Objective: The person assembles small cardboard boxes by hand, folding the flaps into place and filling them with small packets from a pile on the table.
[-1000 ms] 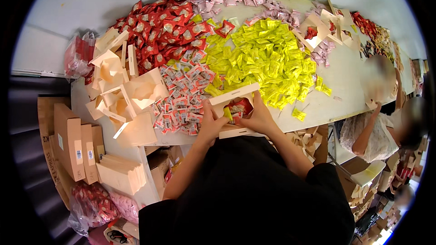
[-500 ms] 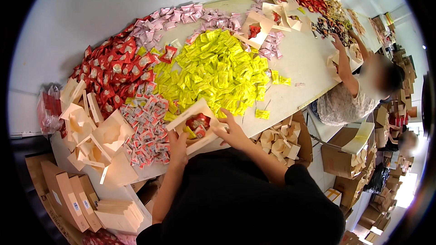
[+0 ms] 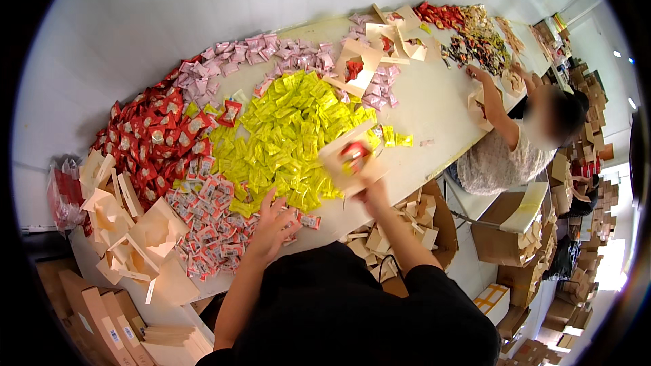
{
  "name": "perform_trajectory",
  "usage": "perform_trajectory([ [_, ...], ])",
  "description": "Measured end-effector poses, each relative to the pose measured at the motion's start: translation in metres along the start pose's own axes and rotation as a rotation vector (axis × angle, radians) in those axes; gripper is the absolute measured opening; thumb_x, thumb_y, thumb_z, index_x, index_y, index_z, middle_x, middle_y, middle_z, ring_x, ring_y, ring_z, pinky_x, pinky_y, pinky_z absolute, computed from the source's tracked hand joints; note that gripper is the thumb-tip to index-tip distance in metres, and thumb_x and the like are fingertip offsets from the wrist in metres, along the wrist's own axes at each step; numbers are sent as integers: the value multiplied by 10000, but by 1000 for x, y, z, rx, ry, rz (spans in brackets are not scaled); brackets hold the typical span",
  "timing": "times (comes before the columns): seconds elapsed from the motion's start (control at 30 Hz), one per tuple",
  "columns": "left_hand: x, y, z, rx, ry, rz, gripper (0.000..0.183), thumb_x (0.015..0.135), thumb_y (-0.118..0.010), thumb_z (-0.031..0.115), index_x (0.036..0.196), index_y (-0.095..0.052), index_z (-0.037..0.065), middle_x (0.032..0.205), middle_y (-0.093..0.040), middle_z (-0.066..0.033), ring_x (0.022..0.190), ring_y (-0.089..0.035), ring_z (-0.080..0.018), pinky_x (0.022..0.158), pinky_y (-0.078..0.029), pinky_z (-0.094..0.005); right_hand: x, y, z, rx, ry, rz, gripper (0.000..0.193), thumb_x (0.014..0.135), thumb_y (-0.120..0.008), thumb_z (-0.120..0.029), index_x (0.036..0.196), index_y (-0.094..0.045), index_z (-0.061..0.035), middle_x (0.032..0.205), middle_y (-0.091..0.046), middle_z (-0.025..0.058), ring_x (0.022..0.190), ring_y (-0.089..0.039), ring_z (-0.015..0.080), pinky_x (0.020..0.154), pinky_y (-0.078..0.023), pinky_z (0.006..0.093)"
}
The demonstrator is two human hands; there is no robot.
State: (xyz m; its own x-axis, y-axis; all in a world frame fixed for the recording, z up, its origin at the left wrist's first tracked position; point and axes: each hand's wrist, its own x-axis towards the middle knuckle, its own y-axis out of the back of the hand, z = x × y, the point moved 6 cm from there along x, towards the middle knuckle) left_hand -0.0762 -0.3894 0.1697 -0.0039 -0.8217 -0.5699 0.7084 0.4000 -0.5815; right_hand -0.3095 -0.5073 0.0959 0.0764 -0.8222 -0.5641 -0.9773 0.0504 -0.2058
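My right hand [image 3: 374, 198] grips the near edge of a cream paper box [image 3: 331, 160], tilted over the right side of the yellow packet pile [image 3: 291, 129]. Inside the box lies something red and white, blurred by motion; it looks like small wrapped packets. My left hand [image 3: 272, 228] holds nothing, its fingers apart, just in front of the yellow pile. Beside it spread small orange-and-white packets [image 3: 210, 230]. Red packets [image 3: 152, 139] heap up farther left, with pink packets [image 3: 241, 53] behind.
Folded cream boxes [image 3: 135, 237] stand at the left table end. Filled open boxes [image 3: 356, 68] sit at the far side. A carton [image 3: 444, 227] of cream boxes is right of me. A co-worker [image 3: 505, 156] reaches over the table at right. A wall [image 3: 203, 7] runs behind.
The box has moved right and away from me, carried by my right hand. My left hand has let go of it and spread its fingers. The whole view has shifted slightly.
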Motion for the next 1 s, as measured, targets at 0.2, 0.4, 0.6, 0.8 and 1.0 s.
perform_trajectory([
  [0.2, -43, 70, 33, -119, -96, 27, 516, 823, -531, 97, 1275, -288, 147, 1195, -420, -99, 1002, -514, -231, 808, -470, -378, 147, 125, -149, 278, 261, 122, 194, 852, -509, -195, 984, -465, -60, 834, -552, 87, 754, -592, 252, 649, -521, 334],
  [0.4, -129, 181, 59, -215, -414, 407, 335, 818, -571, 164, 1125, -451, 107, 1043, -525, -52, 932, -544, -187, 773, -464, -350, 179, 134, -148, 401, 119, 72, 298, 863, -499, -237, 1120, -440, -99, 1000, -542, 86, 897, -554, 227, 746, -479, 331],
  [0.6, -215, 304, 64, -191, -614, 1214, 367, 771, -606, 177, 1094, -464, 76, 1027, -520, -66, 912, -514, -191, 776, -441, -339, 136, 116, -14, 169, -133, -127, 314, 859, -491, -237, 1149, -452, -122, 978, -562, 25, 770, -547, 165, 590, -458, 257],
  [0.8, -211, 286, 103, 1213, -431, 1707, 430, 687, -671, 223, 1066, -529, 80, 925, -540, -118, 890, -526, -260, 741, -444, -368, 5, 2, 49, -60, -296, -15, 288, 813, -540, -122, 1096, -490, -105, 905, -560, 20, 692, -529, 157, 544, -409, 246],
  [1.0, -224, 316, 127, 1078, -813, 1459, 226, 737, -614, 93, 949, -548, 50, 781, -558, -111, 713, -571, -225, 648, -469, -322, -46, -80, 47, -207, -265, -268, 279, 805, -541, -101, 1078, -485, -88, 910, -540, 26, 702, -534, 143, 571, -423, 250],
])
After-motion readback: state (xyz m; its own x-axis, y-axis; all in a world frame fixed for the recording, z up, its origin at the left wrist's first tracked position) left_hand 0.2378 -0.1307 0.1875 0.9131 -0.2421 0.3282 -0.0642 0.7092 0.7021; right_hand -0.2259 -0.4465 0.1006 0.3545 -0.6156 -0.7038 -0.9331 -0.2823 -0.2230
